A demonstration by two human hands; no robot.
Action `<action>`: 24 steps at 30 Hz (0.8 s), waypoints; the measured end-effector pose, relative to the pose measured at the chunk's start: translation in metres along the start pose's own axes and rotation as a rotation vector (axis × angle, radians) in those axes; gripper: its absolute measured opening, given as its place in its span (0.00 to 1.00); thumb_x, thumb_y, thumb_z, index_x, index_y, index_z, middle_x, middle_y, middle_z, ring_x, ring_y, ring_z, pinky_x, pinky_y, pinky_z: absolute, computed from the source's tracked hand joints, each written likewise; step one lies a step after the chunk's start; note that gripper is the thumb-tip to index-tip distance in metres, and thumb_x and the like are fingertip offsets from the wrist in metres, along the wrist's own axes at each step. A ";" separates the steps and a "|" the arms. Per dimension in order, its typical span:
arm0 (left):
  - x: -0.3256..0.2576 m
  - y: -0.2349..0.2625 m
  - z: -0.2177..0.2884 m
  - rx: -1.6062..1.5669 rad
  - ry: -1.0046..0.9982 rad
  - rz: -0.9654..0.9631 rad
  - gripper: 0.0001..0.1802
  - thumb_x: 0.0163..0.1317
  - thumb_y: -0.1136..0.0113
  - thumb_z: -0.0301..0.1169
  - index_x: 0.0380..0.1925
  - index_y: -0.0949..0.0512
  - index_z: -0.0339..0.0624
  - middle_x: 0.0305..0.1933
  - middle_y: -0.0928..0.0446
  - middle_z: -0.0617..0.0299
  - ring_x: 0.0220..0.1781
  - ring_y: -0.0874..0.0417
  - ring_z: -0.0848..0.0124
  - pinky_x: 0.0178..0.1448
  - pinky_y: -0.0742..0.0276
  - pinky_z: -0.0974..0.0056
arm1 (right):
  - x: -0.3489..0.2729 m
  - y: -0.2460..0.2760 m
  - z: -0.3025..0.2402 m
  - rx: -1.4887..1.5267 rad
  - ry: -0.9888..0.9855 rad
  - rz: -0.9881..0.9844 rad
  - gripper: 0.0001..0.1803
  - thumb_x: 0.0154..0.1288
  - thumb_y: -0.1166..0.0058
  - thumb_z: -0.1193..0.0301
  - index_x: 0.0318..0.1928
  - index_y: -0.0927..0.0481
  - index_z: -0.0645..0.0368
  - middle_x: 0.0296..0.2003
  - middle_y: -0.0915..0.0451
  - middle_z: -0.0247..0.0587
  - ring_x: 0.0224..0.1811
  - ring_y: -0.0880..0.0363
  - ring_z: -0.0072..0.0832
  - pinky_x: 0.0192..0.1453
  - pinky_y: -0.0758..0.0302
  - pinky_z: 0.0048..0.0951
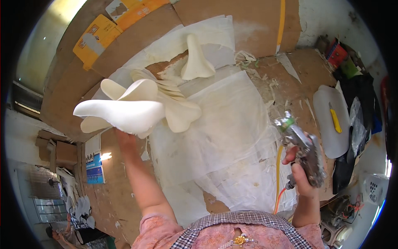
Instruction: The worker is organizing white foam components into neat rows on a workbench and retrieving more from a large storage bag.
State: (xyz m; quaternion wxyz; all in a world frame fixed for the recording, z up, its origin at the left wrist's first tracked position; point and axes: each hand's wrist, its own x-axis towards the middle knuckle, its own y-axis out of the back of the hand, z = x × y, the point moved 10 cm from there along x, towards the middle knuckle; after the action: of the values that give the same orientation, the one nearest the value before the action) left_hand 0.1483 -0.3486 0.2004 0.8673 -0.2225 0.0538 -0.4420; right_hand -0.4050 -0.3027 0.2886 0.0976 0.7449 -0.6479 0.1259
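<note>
My left hand (124, 137) reaches to the near edge of a white, saddle-shaped pad (124, 116), like a bicycle seat, and holds it from below; its fingers are hidden under the pad. Right behind it, several cream pads of the same kind (182, 114) overlap in a fanned stack. One more saddle-shaped pad (197, 64) lies apart, at the far side of the table. My right hand (304, 172) is wrapped round a grey metal spray gun (306, 151), whose greenish nozzle end points away from me and slightly left. The gun is held up over the right side of the table.
Translucent sheeting (226, 112) covers the middle of the cardboard-topped table. An orange hose (280, 199) runs below the gun, beside a yellow one (278, 174). At right, a yellow cutter knife (335, 118) lies on a pale board (325, 137). Cardboard walls (257, 25) enclose the far side. Another person (60, 236) is at lower left.
</note>
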 end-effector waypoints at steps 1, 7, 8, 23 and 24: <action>-0.004 -0.006 -0.001 0.025 0.020 -0.077 0.23 0.68 0.54 0.39 0.60 0.36 0.40 0.55 0.28 0.57 0.56 0.24 0.63 0.58 0.24 0.57 | -0.003 0.003 -0.003 0.029 0.021 0.033 0.34 0.54 0.44 0.77 0.62 0.40 0.70 0.33 0.24 0.47 0.32 0.23 0.28 0.39 0.24 0.29; 0.024 -0.018 -0.039 0.207 0.012 0.030 0.25 0.60 0.48 0.26 0.58 0.36 0.37 0.55 0.28 0.53 0.54 0.24 0.62 0.56 0.24 0.58 | -0.006 -0.010 0.057 -0.200 -0.208 -0.128 0.33 0.53 0.40 0.77 0.60 0.35 0.66 0.35 0.21 0.38 0.35 0.22 0.22 0.41 0.26 0.24; 0.029 -0.035 -0.047 0.160 0.024 -0.043 0.30 0.51 0.46 0.19 0.57 0.35 0.35 0.55 0.28 0.51 0.53 0.24 0.62 0.56 0.25 0.58 | -0.007 -0.010 0.061 -0.197 -0.210 -0.128 0.33 0.53 0.40 0.77 0.60 0.35 0.66 0.35 0.21 0.38 0.35 0.22 0.22 0.41 0.26 0.24; 0.098 -0.290 -0.132 0.667 0.443 -0.603 0.32 0.44 0.34 0.31 0.52 0.29 0.37 0.48 0.23 0.59 0.51 0.24 0.66 0.59 0.32 0.63 | 0.008 0.021 0.068 0.012 -0.106 0.022 0.36 0.55 0.42 0.68 0.62 0.40 0.68 0.38 0.24 0.46 0.38 0.23 0.31 0.47 0.26 0.33; 0.104 -0.289 -0.146 0.668 0.442 -0.600 0.32 0.44 0.34 0.31 0.52 0.29 0.37 0.48 0.23 0.59 0.51 0.24 0.66 0.59 0.32 0.63 | 0.007 0.018 0.079 0.009 -0.166 0.005 0.36 0.55 0.42 0.69 0.62 0.40 0.69 0.38 0.23 0.46 0.38 0.23 0.31 0.47 0.26 0.33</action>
State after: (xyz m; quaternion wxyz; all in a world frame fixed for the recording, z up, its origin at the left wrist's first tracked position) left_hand -0.0463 -0.6282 0.2055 0.6937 0.1607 0.0256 -0.7016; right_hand -0.4169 -0.3359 0.2158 0.0400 0.7515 -0.6551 0.0668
